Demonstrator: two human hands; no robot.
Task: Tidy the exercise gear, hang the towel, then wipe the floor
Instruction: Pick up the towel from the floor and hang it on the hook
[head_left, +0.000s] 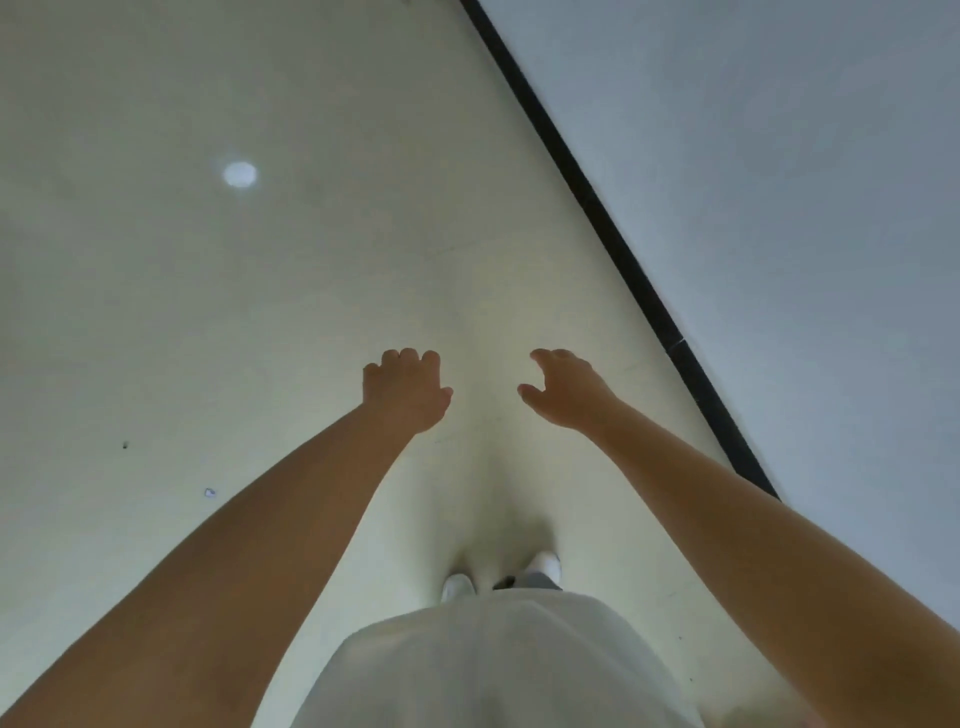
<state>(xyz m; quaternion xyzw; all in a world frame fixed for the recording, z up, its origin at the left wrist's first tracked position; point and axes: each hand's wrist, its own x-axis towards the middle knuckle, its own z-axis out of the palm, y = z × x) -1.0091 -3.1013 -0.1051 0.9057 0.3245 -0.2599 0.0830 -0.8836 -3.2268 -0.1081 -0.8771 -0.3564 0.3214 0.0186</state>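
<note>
Hands reach out over the pale floor (260, 312), both empty. Left hand (402, 389) has fingers curled in loosely; right hand (563, 387) is half open, thumb apart from fingers. Black skirting (613, 228) runs along the right wall (779, 208).

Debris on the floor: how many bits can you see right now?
2: a dark speck far left of the left forearm, and a small pale scrap nearer it. Arms and body may hide more.
</note>
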